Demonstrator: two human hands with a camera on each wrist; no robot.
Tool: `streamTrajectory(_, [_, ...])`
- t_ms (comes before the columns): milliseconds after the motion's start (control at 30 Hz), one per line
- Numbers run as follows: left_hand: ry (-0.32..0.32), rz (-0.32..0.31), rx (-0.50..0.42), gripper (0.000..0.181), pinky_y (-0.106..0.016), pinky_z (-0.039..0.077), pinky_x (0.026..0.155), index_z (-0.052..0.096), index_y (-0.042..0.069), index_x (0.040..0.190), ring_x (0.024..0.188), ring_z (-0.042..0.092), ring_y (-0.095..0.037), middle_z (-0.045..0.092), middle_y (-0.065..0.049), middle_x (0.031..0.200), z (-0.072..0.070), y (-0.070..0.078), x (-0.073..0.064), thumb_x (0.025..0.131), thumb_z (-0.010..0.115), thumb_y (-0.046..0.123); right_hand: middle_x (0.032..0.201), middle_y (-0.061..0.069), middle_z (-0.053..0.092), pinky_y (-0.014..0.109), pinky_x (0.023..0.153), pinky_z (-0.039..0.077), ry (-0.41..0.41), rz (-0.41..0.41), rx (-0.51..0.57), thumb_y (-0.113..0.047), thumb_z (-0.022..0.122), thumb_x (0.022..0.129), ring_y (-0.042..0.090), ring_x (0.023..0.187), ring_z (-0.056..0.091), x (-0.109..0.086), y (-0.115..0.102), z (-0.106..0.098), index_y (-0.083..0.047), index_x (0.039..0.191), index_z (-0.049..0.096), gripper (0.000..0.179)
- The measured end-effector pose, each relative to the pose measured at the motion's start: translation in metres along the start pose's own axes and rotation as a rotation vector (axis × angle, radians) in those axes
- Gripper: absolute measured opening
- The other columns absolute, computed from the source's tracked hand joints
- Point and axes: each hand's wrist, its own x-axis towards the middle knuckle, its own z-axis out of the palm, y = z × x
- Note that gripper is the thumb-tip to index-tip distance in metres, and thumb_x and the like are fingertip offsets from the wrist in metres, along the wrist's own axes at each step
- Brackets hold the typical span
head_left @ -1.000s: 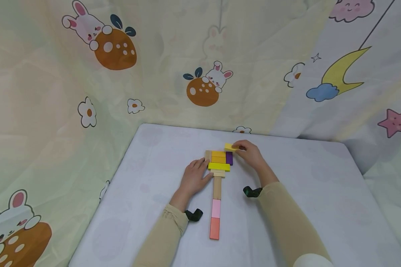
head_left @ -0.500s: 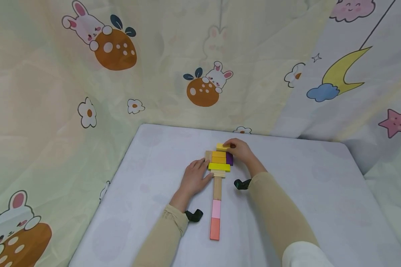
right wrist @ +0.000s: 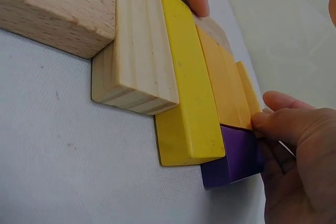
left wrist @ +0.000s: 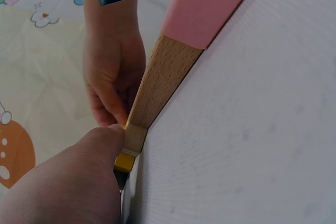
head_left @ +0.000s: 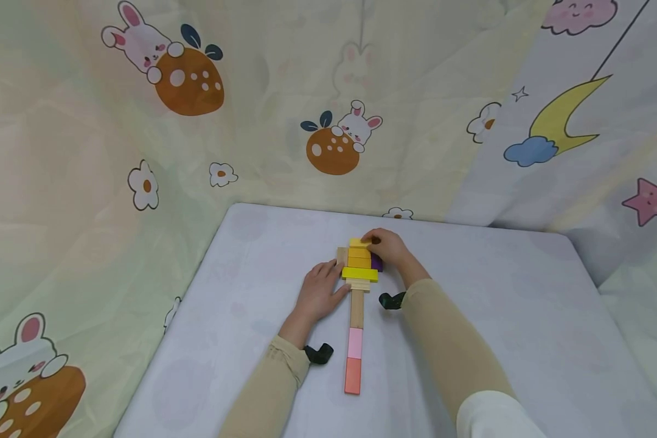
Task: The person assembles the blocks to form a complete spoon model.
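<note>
My right hand [head_left: 389,246] pinches a yellow wooden block [head_left: 357,243] at the far end of a flat row of blocks. In the right wrist view that block [right wrist: 248,87] lies against or very close to two orange-yellow blocks [right wrist: 223,77]. A purple block [right wrist: 231,158] flanks them on the right, a plain wood block [head_left: 342,254] on the left. Nearer come a bright yellow crosswise block [head_left: 359,274] and a pale striped wood piece [head_left: 358,284]. My left hand [head_left: 319,291] rests along the left side, fingertips at the plain block, thumb by the pale piece.
A stem of plain wood [head_left: 357,309], pink [head_left: 354,343] and coral [head_left: 353,375] blocks runs toward me, between my forearms. All lie on a white table [head_left: 213,328]. A printed cloth [head_left: 263,109] hangs behind its far edge.
My right hand has carried the yellow block leftward, from beyond the purple block to the far side of the orange-yellow pair. My left hand stays where it was.
</note>
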Motion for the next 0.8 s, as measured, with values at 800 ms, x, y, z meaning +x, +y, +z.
streamTrajectory(800, [0.006, 0.008, -0.019, 0.066, -0.047, 0.032, 0.117, 0.034, 0.024, 0.155, 0.144, 0.035, -0.025, 0.035, -0.002, 0.160, 0.002, -0.002, -0.001, 0.099, 0.043, 0.059, 0.150, 0.005, 0.048, 0.054, 0.118, 0.031, 0.079, -0.010, -0.133, -0.027, 0.049, 0.103, 0.031, 0.142, 0.039, -0.035, 0.006, -0.007, -0.023, 0.136, 0.057, 0.035])
